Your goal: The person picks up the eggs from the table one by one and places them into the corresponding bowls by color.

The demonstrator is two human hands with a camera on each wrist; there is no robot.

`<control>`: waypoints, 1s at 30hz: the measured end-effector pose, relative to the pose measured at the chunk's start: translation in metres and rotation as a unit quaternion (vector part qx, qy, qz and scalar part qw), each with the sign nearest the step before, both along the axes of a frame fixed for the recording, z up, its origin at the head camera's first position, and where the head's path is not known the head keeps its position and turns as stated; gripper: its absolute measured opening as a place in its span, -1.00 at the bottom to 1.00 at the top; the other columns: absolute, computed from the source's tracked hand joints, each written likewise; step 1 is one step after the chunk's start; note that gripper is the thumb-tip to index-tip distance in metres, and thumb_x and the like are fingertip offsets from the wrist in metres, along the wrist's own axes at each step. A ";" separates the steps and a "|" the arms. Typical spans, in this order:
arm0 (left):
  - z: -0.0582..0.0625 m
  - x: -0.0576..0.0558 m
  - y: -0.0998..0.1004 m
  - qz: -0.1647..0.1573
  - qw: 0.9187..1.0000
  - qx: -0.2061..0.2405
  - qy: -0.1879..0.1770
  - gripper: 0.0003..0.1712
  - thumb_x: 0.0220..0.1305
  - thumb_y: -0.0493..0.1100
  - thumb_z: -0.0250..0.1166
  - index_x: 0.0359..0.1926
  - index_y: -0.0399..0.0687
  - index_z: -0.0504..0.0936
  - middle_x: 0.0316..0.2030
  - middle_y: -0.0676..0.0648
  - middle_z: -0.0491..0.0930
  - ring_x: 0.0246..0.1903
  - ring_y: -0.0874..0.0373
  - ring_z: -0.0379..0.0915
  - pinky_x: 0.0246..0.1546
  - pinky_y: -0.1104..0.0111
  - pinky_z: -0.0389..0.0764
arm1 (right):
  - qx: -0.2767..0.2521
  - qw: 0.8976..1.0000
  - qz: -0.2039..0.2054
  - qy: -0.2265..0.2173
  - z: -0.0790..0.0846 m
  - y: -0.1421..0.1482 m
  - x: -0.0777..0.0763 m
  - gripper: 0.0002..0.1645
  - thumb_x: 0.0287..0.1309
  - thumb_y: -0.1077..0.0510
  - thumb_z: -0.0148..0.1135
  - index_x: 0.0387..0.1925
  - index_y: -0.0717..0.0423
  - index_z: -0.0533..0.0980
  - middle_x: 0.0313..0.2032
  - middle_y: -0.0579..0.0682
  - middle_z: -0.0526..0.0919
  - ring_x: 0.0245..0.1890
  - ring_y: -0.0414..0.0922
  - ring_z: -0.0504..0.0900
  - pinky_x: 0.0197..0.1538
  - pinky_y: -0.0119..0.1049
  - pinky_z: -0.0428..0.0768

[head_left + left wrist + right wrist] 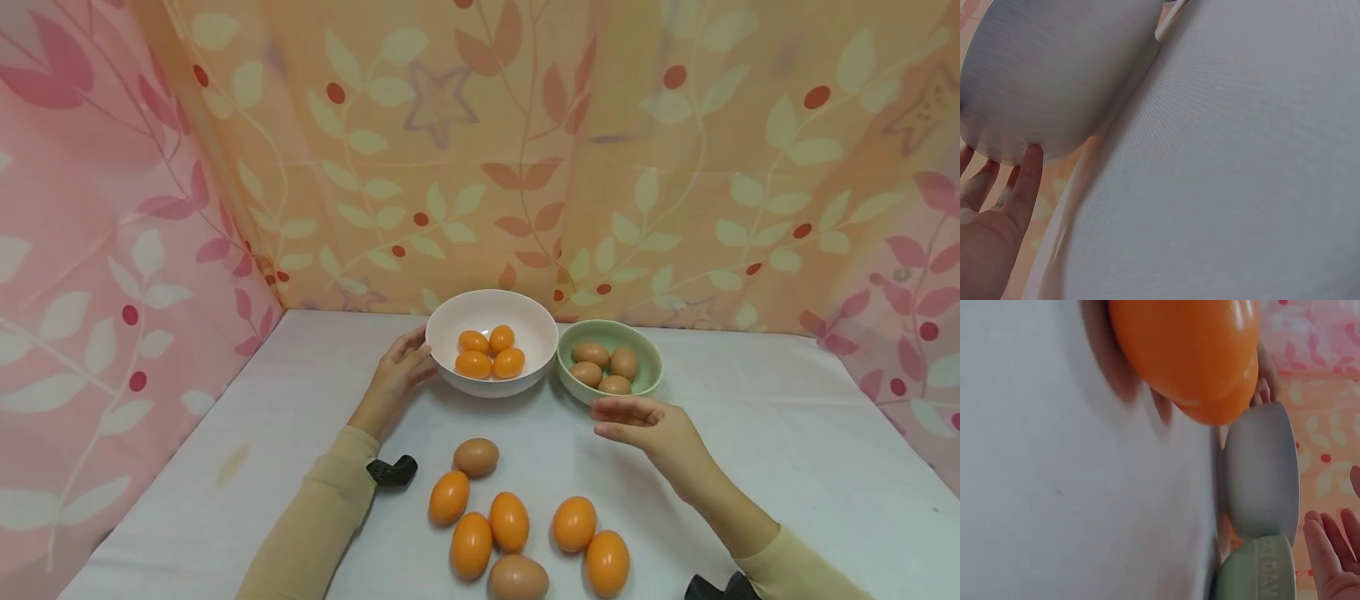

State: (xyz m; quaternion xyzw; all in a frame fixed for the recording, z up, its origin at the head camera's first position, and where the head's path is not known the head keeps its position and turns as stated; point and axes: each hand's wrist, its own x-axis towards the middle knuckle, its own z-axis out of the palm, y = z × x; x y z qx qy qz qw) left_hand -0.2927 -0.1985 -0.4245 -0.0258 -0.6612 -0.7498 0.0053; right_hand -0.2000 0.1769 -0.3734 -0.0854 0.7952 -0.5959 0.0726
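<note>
My left hand (397,371) touches the left side of a white bowl (491,388), its fingertips (1033,153) against the outer wall in the left wrist view. Several orange eggs (473,364) lie inside that bowl. To its right stands a light green bowl (651,354) with several brown eggs (623,362) in it. My right hand (656,429) is at the near side of the green bowl with nothing in it, fingers extended; whether it touches the rim I cannot tell. In the right wrist view, the right hand (1335,559) appears beside both bowls.
Nearer on the white-covered table (780,433) lie several orange eggs (471,546) and two brown ones, a far brown egg (476,457) and a near brown egg (518,577). A patterned curtain (525,167) rises behind the bowls.
</note>
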 end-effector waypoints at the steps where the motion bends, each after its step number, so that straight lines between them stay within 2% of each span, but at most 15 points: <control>1: 0.000 0.000 0.000 0.001 1.000 0.000 -0.001 -0.41 0.50 -0.13 0.11 0.47 -0.03 0.25 0.47 -0.06 0.23 0.28 0.06 0.36 0.33 0.03 0.47 | 0.004 1.000 0.005 -0.004 -0.001 0.000 0.002 -0.40 0.09 0.09 0.47 0.13 0.27 0.56 -0.05 -0.10 0.77 -0.07 -0.35 0.71 0.03 -0.55 0.62; 7: -0.001 -0.001 0.000 0.002 1.000 0.006 -0.002 -0.43 0.49 -0.13 0.11 0.46 -0.02 0.27 0.45 -0.04 0.27 0.21 0.16 0.40 0.33 0.07 0.48 | 0.016 0.999 0.033 -0.035 -0.005 0.001 0.012 -0.40 0.12 0.09 0.44 0.17 0.23 0.55 0.07 0.07 0.72 0.04 -0.21 0.70 0.06 -0.56 0.57; 13: -0.002 -0.002 0.000 0.002 1.000 0.000 -0.003 -0.41 0.50 -0.12 0.11 0.47 -0.02 0.25 0.47 -0.05 0.24 0.22 0.15 0.39 0.31 0.08 0.51 | 0.010 0.996 0.058 -0.061 -0.003 0.001 0.015 -0.39 0.14 0.07 0.42 0.20 0.22 0.53 0.14 0.09 0.67 0.10 -0.15 0.68 0.08 -0.55 0.56; 25: 0.000 0.000 0.002 0.009 1.000 0.000 -0.014 -0.42 0.49 -0.10 0.12 0.46 0.00 0.27 0.47 -0.03 0.24 0.31 0.03 0.33 0.31 0.09 0.51 | -0.001 0.988 0.129 -0.084 -0.014 0.003 0.015 -0.44 0.18 0.12 0.38 0.18 0.27 0.52 0.17 0.20 0.62 0.13 -0.18 0.64 0.08 -0.49 0.59; 30: 0.000 0.000 -0.001 0.007 1.000 -0.003 -0.013 -0.41 0.50 -0.11 0.12 0.47 0.00 0.25 0.48 -0.03 0.23 0.33 0.03 0.32 0.25 0.19 0.57 | -0.011 0.982 0.165 -0.096 -0.018 0.003 0.014 -0.44 0.17 0.16 0.38 0.18 0.31 0.51 0.17 0.24 0.62 0.13 -0.19 0.64 0.07 -0.46 0.62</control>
